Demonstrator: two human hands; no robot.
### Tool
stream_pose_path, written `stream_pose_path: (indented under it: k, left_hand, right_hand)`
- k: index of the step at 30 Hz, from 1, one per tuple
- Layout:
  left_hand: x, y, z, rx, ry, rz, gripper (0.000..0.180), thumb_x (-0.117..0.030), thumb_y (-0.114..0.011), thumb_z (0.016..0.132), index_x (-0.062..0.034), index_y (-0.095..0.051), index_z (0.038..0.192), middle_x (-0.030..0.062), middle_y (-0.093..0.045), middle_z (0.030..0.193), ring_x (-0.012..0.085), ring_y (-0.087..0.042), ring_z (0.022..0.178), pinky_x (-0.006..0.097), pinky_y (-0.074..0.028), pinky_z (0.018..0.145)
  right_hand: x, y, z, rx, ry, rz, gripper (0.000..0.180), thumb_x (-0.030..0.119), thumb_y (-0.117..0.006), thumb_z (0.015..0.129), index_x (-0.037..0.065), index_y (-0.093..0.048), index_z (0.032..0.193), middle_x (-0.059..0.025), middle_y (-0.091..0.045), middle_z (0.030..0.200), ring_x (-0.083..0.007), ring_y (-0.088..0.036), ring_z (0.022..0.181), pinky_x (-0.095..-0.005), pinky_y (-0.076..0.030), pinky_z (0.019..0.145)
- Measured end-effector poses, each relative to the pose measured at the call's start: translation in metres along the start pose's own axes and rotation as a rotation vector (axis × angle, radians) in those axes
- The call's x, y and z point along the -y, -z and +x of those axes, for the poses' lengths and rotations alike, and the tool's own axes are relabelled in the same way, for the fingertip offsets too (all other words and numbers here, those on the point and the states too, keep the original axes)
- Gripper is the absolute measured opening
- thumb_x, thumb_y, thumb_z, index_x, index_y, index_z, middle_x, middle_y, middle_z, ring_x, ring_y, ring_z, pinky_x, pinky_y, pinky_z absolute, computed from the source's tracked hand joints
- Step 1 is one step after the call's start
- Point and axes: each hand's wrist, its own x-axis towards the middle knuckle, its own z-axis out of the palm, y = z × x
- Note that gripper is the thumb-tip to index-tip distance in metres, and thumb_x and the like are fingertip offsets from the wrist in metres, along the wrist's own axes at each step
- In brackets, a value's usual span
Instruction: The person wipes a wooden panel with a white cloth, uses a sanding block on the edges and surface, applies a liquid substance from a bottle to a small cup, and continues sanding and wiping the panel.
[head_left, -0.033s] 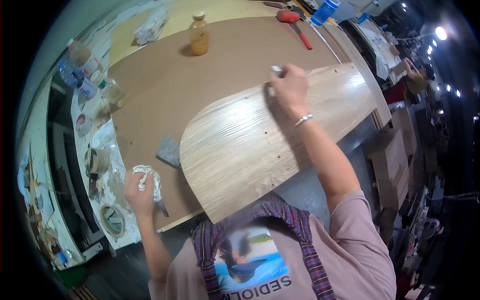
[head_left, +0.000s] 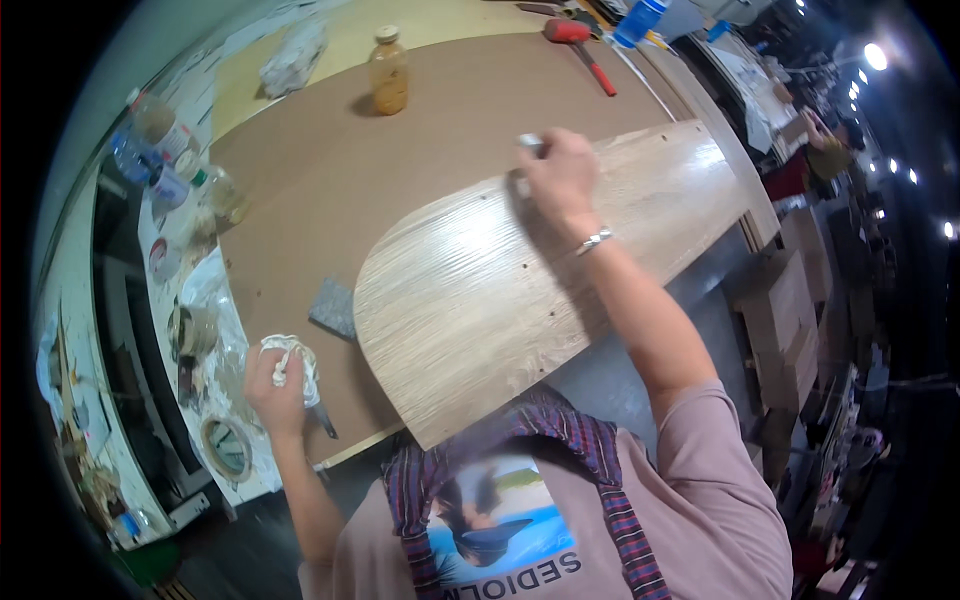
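A pale wood-grain board (head_left: 450,320) with one rounded end and several small holes lies across the workbench. At its far edge is my right hand (head_left: 562,178), fingers closed round a small pale object (head_left: 530,143) whose kind I cannot make out. My left hand (head_left: 272,390) grips a crumpled white cloth (head_left: 295,362) left of the board's rounded end. From beneath the cloth a dark, narrow blade (head_left: 328,422) sticks out; its other end is hidden. A grey felt-like pad (head_left: 334,308) rests beside the board's curved edge.
A bottle of amber liquid (head_left: 389,72) stands at the back, with a red mallet (head_left: 582,52) to its right. Several plastic bottles (head_left: 160,130) and a round tin (head_left: 226,446) crowd the left. Cardboard boxes (head_left: 778,300) are on the right, and another person (head_left: 822,155) is farther off.
My right hand has slid a little to the left along the board's far edge. The left hand keeps its hold on the cloth, and the whole view has shifted slightly.
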Motion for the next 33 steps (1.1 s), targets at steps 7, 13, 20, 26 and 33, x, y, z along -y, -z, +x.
stream_pose_path:
  k: [7,13,20,26,33]
  left_hand:
    - [-0.025,0.013,0.023,-0.063,-0.088,0.002,0.011,0.001,-0.068,0.082,0.0011,-0.057,0.082,0.0106,-0.054,0.083,0.0251,-0.053,0.075,0.034,-0.043,0.071]
    - [-0.067,0.020,0.038,-0.142,-0.103,0.073,0.009,0.003,-0.065,0.087,0.0020,-0.056,0.086,0.0073,-0.054,0.087,0.0194,-0.052,0.080,0.029,-0.043,0.076]
    - [-0.171,-0.038,0.051,-0.179,-0.168,0.123,0.007,0.005,-0.062,0.090,0.0029,-0.056,0.092,0.0084,-0.056,0.096,0.0187,-0.052,0.087,0.028,-0.042,0.083]
    - [-0.272,-0.147,0.069,-0.169,-0.186,0.084,0.005,0.003,-0.062,0.092,0.0021,-0.058,0.090,0.0061,-0.054,0.093,0.0157,-0.050,0.084,0.026,-0.040,0.078]
    - [-0.363,-0.278,0.118,0.129,-0.248,-0.023,0.009,0.001,-0.069,0.083,0.0022,-0.060,0.084,0.0097,-0.055,0.087,0.0203,-0.054,0.076,0.030,-0.042,0.066]
  right_hand:
    - [-0.017,0.000,0.010,-0.013,0.101,-0.053,0.018,0.023,-0.072,0.072,0.005,-0.068,0.071,-0.0141,-0.068,0.077,-0.0334,-0.062,0.082,-0.0458,-0.048,0.076]
    - [-0.115,0.032,0.066,-0.015,-0.042,-0.119,0.019,0.022,-0.072,0.075,0.004,-0.070,0.074,-0.0165,-0.069,0.080,-0.0342,-0.064,0.086,-0.0458,-0.048,0.080]
    - [-0.253,0.062,0.143,-0.031,-0.077,-0.114,0.016,0.021,-0.071,0.076,0.005,-0.070,0.074,-0.0175,-0.068,0.079,-0.0359,-0.063,0.088,-0.0463,-0.046,0.079]
    - [-0.353,0.090,0.202,-0.003,-0.112,-0.072,0.017,0.020,-0.072,0.075,0.004,-0.072,0.073,-0.0207,-0.068,0.077,-0.0382,-0.065,0.083,-0.0456,-0.047,0.081]
    - [-0.452,0.110,0.257,-0.072,-0.120,-0.177,0.018,0.022,-0.073,0.074,0.004,-0.073,0.074,-0.0192,-0.068,0.070,-0.0372,-0.067,0.072,-0.0454,-0.051,0.072]
